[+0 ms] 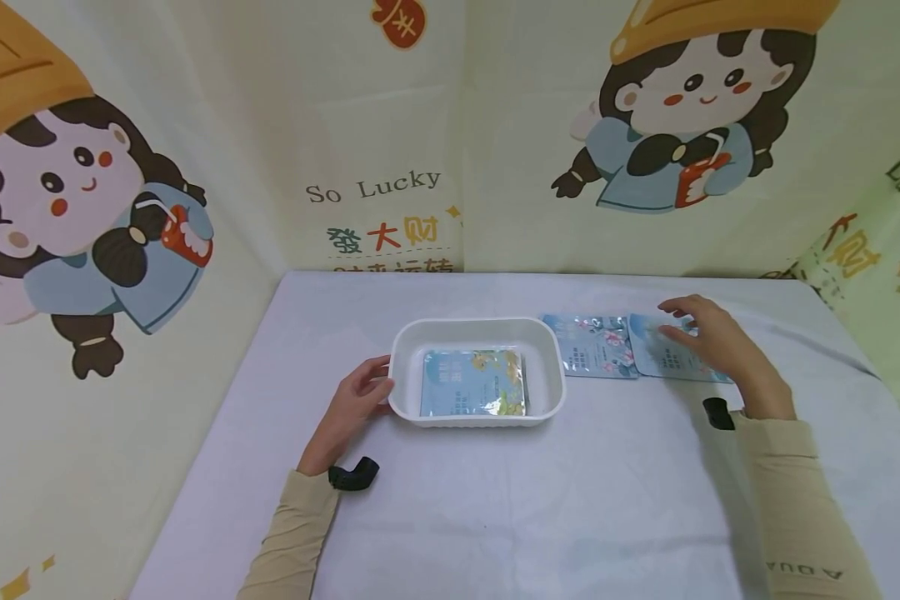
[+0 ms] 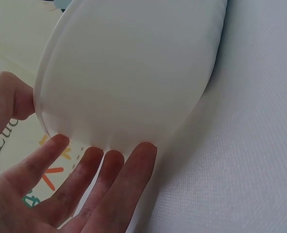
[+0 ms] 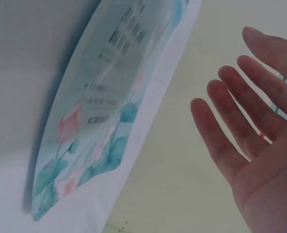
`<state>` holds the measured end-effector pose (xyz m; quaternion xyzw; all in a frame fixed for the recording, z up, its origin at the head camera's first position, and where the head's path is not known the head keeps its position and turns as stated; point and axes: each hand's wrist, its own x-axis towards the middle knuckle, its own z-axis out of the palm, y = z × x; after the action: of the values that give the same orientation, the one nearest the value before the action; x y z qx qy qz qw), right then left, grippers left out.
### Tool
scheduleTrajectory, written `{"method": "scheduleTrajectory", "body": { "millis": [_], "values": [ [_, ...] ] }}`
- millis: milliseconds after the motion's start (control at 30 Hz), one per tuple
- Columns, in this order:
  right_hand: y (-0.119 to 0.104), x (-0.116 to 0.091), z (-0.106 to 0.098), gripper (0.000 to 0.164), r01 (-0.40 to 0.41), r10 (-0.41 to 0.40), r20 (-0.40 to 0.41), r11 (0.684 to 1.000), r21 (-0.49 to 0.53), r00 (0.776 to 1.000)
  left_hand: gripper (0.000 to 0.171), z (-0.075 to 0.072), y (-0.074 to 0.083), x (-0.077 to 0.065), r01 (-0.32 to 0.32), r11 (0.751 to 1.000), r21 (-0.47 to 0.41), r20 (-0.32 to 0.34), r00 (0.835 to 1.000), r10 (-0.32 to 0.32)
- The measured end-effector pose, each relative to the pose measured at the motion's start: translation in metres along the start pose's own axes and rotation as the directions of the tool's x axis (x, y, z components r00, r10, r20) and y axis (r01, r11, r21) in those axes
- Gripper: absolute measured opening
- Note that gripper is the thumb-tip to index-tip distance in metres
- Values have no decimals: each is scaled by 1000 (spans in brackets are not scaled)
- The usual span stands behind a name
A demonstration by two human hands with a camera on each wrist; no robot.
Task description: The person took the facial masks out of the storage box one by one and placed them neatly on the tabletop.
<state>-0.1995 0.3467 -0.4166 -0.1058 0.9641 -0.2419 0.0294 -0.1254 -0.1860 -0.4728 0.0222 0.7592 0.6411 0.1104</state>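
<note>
Only the head view shows packets (image 1: 471, 383), seemingly stacked, inside tray (image 1: 546, 367)

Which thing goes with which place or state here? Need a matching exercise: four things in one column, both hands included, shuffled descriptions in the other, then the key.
Things
1. White rectangular plastic tray
2. Glossy light-blue rectangular packet with yellow-green print
3. Bare left hand
4. Bare right hand

Places / states
A. Lying inside the tray
B. Holding nothing, near a flat light-blue packet outside the tray
C. Open-topped, with a packet in it
D. Gripping the tray's left end

Pairs
1-C, 2-A, 3-D, 4-B
</note>
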Motion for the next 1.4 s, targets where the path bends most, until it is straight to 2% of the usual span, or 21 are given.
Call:
{"method": "scheduleTrajectory", "body": {
  "millis": [167, 533, 833, 1067, 1400],
  "values": [
    [-16, 1, 3, 45, 0, 0, 2, 1000, 4, 1000, 48, -2, -2, 1, 5, 1000, 1, -1, 1000, -5],
    [-47, 1, 8, 43, 106, -106, 0, 994, 16, 994, 48, -4, -3, 2, 3, 1000, -5, 3, 1000, -3],
    [-69, 3, 13, 45, 129, -130, 21, 991, 40, 991, 48, -3, -2, 3, 3, 1000, 2, 2, 1000, -3],
    [-77, 7, 24, 41, 213, -214, 7, 975, 59, 977, 47, -4, -6, 3, 7, 1000, 10, -5, 1000, -7],
    [-99, 6, 32, 41, 273, -275, 17, 958, 88, 961, 49, -3, -5, 4, 6, 1000, 1, 5, 1000, -6]
  ]
}}
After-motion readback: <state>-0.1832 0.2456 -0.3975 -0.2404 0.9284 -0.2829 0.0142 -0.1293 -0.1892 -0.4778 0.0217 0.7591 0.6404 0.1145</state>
